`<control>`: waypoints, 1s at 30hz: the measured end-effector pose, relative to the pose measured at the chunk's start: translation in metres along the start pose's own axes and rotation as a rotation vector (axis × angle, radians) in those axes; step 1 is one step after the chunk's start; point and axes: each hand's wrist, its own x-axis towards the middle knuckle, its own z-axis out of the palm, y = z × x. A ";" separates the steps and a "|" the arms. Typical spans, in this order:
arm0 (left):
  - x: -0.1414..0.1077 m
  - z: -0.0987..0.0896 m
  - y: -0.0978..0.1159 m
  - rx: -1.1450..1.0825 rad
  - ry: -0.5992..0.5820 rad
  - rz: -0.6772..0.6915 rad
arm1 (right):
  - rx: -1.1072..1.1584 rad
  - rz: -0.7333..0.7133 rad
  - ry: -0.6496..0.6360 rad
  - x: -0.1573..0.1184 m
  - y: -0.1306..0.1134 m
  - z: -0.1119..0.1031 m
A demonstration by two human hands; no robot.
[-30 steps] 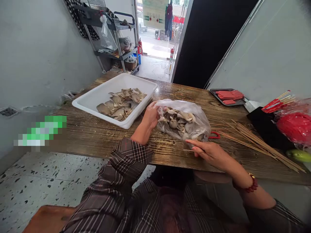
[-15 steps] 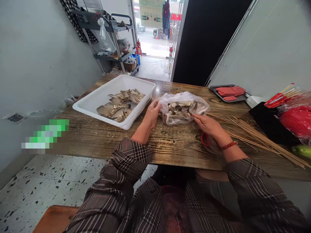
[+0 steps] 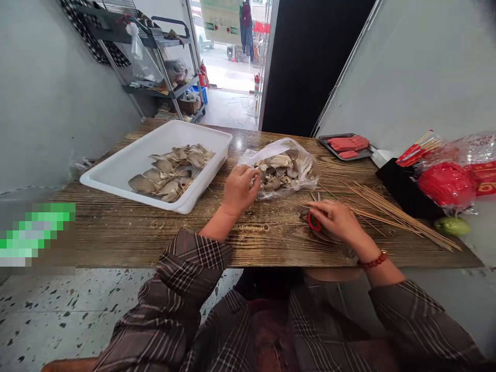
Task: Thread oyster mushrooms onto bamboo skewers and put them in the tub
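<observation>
A clear plastic bag (image 3: pixel 308 178) lies open on the table, filled with grey-brown oyster mushrooms (image 3: pixel 281 168). My left hand (image 3: pixel 241 191) is at the bag's left edge, fingers half curled and thumb apart, with nothing visible between them. In front of the bag, my right hand (image 3: pixel 335 219) pinches a thin bamboo skewer that points left. Scissors with red handles (image 3: pixel 313 222) lie beneath that hand, partly covered by it. To the left, a white plastic tub (image 3: pixel 116 173) contains mushrooms threaded on skewers (image 3: pixel 166 173).
Loose bamboo skewers (image 3: pixel 391 209) are spread on the wooden table (image 3: pixel 248 243) at right. Behind them sits a black tray (image 3: pixel 323 144) of pink-red pieces. A black box (image 3: pixel 406 188), red packaging (image 3: pixel 445 183) and a green vegetable (image 3: pixel 451 226) stand along the right wall.
Both hands have come away from their hold on the bag, which now lies wider open. My right hand has drawn back toward me, over the scissors. The view has turned slightly right.
</observation>
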 end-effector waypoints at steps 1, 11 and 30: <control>-0.001 0.002 -0.001 0.016 -0.062 -0.006 | -0.013 0.014 -0.004 -0.004 0.001 0.005; -0.001 0.006 -0.014 0.007 -0.214 -0.222 | -0.041 0.147 0.070 -0.005 0.030 -0.012; 0.011 -0.017 0.001 -1.038 0.048 -0.591 | 1.377 0.165 -0.040 0.089 -0.059 0.020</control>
